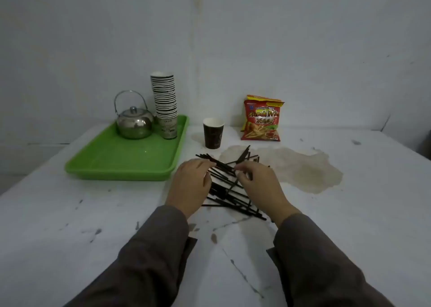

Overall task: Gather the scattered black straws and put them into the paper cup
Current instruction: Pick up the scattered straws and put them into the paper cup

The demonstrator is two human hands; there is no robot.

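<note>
Several black straws (pixel 229 191) lie crossed in a loose heap on the white table, partly over a brown stain. A dark paper cup (pixel 213 133) stands upright and empty-looking just beyond the heap. My left hand (pixel 190 185) rests on the heap's left side, fingers curled over straw ends. My right hand (pixel 258 185) covers the right side, its fingertips pinching at straws near the heap's middle. The two hands nearly meet at the fingertips. Whether either hand has lifted a straw I cannot tell; parts of the heap are hidden under both palms.
A green tray (pixel 130 159) sits at left, carrying a steel kettle (pixel 134 122) and a tall stack of paper cups (pixel 165 103). A red snack bag (pixel 262 119) leans on the wall behind right. The stain (pixel 303 166) spreads to the right.
</note>
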